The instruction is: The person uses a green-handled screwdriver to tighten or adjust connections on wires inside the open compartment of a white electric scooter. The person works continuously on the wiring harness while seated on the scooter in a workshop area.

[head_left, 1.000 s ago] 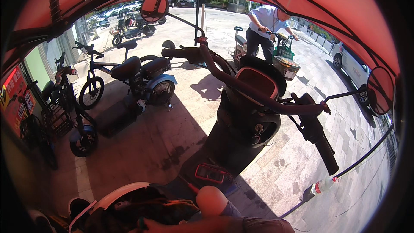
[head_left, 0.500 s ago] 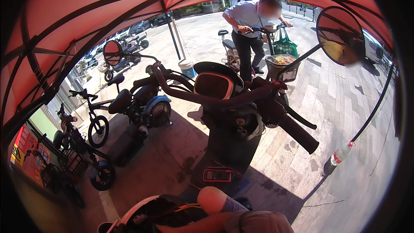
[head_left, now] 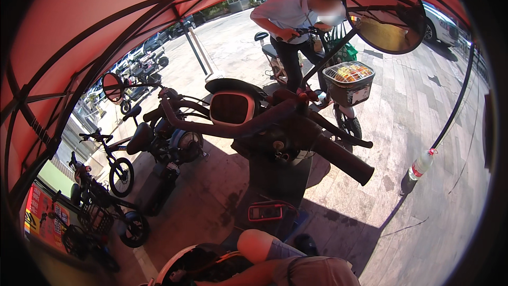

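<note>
My right forearm (head_left: pixel 254 274) comes out of a khaki sleeve and reaches left along the lower edge, into the open body of an electric scooter (head_left: pixel 177 258). Its hand is at the picture's edge in shadow, so the fingers cannot be made out. Orange wires (head_left: pixel 227 257) run inside the opening beside that arm. My left hand does not show. A bare knee (head_left: pixel 254 242) stands just beyond the opening. On the dark footboard past it lies a red-cased multimeter (head_left: pixel 265 212). Farther ahead are the scooter's handlebar (head_left: pixel 233 127) and round mirror (head_left: pixel 383 10).
Beyond the handlebar, a person (head_left: pixel 288 13) in a light shirt leans over a bicycle with a front basket (head_left: pixel 349 77). Several small electric bikes (head_left: pixel 135 228) stand at left. A water bottle (head_left: pixel 422 164) stands by a canopy pole at right. A red canopy (head_left: pixel 95 16) hangs overhead.
My view has shifted, so the handlebar sits farther left and the mirror higher. The person's bicycle shows more of its front wheel. My right arm stays in the scooter's opening.
</note>
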A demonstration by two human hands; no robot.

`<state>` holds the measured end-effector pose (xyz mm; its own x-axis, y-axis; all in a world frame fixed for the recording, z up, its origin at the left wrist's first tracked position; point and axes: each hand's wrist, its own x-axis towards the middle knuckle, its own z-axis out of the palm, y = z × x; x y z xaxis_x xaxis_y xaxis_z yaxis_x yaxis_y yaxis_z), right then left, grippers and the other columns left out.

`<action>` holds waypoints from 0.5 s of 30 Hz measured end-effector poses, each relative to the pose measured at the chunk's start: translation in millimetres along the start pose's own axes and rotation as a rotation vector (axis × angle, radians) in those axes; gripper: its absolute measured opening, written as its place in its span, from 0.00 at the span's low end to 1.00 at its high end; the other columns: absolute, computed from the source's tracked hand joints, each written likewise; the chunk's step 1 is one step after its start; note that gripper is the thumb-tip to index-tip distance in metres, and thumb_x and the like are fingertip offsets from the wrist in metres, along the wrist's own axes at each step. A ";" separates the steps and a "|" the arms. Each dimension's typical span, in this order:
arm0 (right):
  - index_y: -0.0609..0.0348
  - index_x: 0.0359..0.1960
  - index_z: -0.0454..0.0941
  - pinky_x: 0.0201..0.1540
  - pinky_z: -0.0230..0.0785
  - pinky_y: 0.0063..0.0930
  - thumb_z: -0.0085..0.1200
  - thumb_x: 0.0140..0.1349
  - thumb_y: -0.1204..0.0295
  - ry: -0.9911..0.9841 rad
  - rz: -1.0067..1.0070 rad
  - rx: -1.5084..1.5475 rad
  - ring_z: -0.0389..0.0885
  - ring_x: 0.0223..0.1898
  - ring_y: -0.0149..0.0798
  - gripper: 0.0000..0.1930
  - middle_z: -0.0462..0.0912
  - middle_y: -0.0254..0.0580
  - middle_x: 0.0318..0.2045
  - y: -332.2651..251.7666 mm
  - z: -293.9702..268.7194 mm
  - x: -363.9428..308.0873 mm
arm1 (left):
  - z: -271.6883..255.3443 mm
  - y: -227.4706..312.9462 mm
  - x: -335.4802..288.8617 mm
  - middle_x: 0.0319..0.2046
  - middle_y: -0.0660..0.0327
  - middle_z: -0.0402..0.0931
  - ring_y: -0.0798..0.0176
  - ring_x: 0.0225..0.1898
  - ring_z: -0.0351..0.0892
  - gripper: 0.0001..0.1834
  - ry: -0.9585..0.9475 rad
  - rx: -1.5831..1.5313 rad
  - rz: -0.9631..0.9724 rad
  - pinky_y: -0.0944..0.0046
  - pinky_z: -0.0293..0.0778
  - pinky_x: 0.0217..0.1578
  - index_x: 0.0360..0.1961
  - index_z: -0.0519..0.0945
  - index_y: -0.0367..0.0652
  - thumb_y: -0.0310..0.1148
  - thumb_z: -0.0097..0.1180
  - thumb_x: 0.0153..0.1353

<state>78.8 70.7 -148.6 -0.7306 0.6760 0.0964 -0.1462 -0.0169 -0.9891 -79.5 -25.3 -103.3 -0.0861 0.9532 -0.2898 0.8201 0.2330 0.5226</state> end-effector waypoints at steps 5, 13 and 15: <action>0.59 0.45 0.74 0.44 0.76 0.44 0.61 0.52 0.78 -0.012 0.041 -0.014 0.81 0.43 0.44 0.17 0.84 0.52 0.39 -10.1 -1.0 -3.0 | 5.5 -8.6 0.9 0.48 0.41 0.84 0.45 0.52 0.83 0.20 -0.002 -0.044 0.032 0.53 0.76 0.54 0.56 0.80 0.33 0.29 0.53 0.65; 0.58 0.48 0.75 0.44 0.75 0.43 0.66 0.51 0.75 -0.042 -0.113 -0.050 0.79 0.41 0.45 0.21 0.83 0.51 0.40 -3.6 -2.4 0.5 | 12.3 -8.2 5.6 0.48 0.42 0.84 0.49 0.52 0.82 0.20 0.039 -0.117 0.086 0.54 0.75 0.54 0.56 0.80 0.32 0.30 0.52 0.66; 0.57 0.47 0.76 0.43 0.74 0.43 0.67 0.51 0.74 -0.030 -0.205 -0.036 0.78 0.40 0.45 0.20 0.83 0.50 0.39 2.4 -2.2 4.1 | 10.1 -2.3 7.2 0.48 0.42 0.84 0.49 0.51 0.82 0.20 0.033 -0.106 0.070 0.54 0.75 0.54 0.56 0.80 0.32 0.30 0.52 0.65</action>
<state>77.0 75.0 -150.8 -0.7079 0.6402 0.2984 -0.2701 0.1450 -0.9518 -76.3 -20.9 -114.7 -0.0507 0.9732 -0.2242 0.7605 0.1831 0.6230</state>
